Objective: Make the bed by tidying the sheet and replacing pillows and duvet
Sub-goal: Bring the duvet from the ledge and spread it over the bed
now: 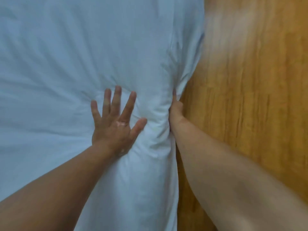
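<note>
A white sheet [66,64] covers the bed and fills the left two thirds of the head view. My left hand [115,120] lies flat on it with fingers spread, pressing down near the bed's right edge; creases fan out from the palm. My right hand [175,108] sits at the edge of the bed where the sheet bunches into folds. Its fingers are tucked down behind the fabric beside the wood, mostly hidden. No pillows or duvet are in view.
A wooden surface [250,97] with orange-brown grain runs along the right side of the bed, tight against the sheet's edge.
</note>
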{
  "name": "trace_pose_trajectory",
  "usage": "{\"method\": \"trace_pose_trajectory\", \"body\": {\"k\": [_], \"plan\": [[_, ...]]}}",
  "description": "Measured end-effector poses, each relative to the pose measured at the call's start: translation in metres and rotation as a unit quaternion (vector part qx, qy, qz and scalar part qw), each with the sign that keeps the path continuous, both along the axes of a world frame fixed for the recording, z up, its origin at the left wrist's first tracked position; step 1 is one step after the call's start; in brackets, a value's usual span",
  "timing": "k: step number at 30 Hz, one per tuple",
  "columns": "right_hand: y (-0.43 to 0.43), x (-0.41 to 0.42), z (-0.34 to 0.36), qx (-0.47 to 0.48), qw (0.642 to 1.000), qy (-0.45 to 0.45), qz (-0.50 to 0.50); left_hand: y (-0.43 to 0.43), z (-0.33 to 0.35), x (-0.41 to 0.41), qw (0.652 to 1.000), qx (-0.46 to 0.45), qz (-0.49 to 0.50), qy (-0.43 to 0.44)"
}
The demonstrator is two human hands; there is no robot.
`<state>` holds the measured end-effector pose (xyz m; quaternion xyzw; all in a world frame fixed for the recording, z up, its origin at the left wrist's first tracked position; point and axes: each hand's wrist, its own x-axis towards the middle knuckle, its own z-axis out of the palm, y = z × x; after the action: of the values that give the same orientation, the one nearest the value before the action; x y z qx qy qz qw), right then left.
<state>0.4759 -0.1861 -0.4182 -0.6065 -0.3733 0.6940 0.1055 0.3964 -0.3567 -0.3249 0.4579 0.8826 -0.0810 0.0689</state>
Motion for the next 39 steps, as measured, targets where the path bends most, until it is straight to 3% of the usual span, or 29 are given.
{"method": "trace_pose_trajectory", "body": {"k": [6,8,10,13,15,18,24,26,29,34,36,39], "plan": [[0.042,0.088,0.024,0.112,0.975,-0.179,0.069,0.004,0.000,0.002,0.999,-0.001,-0.033,-0.037],[0.040,0.092,0.022,0.097,0.972,-0.182,0.115,0.008,0.009,0.003,0.998,-0.013,-0.033,-0.051],[0.049,0.070,0.012,0.034,0.959,-0.165,0.229,0.019,0.022,-0.003,0.998,-0.016,-0.026,-0.063],[0.110,0.033,-0.003,-0.024,0.933,-0.143,0.331,0.079,0.038,-0.043,0.998,0.023,0.022,-0.048],[0.170,0.006,-0.004,0.011,0.953,-0.131,0.274,0.143,0.045,-0.075,0.993,0.035,0.096,-0.064],[0.249,-0.044,0.001,0.080,0.983,-0.040,0.159,0.214,0.034,-0.089,0.985,-0.024,0.146,-0.086],[0.275,-0.111,0.035,-0.039,0.991,0.072,0.104,0.222,0.007,-0.085,0.982,-0.063,0.157,-0.089],[0.266,-0.132,0.030,0.002,0.993,0.049,0.110,0.224,0.002,-0.091,0.980,-0.072,0.158,-0.103],[0.269,-0.139,0.026,0.112,0.983,-0.080,0.124,0.221,-0.007,-0.095,0.980,-0.066,0.153,-0.106],[0.308,-0.070,0.025,0.197,0.954,-0.174,0.146,0.223,0.002,-0.092,0.989,-0.011,0.120,-0.088],[0.309,-0.067,0.025,0.195,0.945,-0.190,0.183,0.239,0.011,-0.097,0.989,0.068,0.118,-0.058],[0.325,-0.107,0.030,0.116,0.959,-0.119,0.228,0.301,0.028,-0.143,0.978,0.173,0.109,-0.041]]}}
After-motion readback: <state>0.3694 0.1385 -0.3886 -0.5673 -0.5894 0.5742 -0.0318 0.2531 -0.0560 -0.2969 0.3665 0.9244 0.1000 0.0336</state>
